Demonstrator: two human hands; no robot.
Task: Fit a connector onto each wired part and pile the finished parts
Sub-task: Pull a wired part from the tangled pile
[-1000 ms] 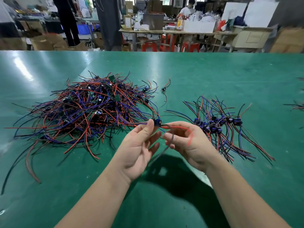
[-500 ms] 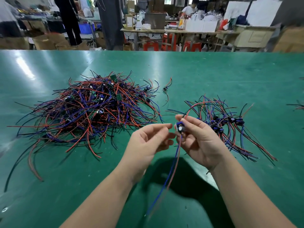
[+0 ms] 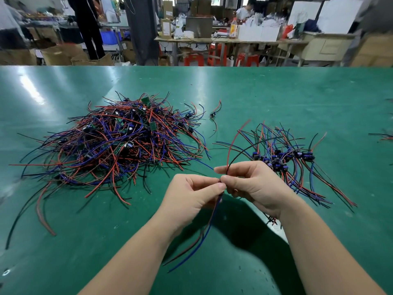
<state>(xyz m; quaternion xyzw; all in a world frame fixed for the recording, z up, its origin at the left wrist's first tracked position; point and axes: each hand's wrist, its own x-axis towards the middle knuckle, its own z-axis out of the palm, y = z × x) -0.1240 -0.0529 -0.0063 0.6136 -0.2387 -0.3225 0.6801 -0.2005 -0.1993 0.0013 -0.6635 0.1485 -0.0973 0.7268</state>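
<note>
The left hand [image 3: 191, 194] and right hand [image 3: 257, 188] meet fingertip to fingertip, both pinching one wired part [image 3: 209, 226] (body hidden), its wires running near to far. The finished pile [image 3: 282, 160] lies just beyond the right hand, the nearer one.

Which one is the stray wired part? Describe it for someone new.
On the green table, find the big tangled heap on the left and the smaller pile on the right. Between their far ends lies the stray part, a small dark body with red and black wires. It lies alone, touching neither pile.
</note>
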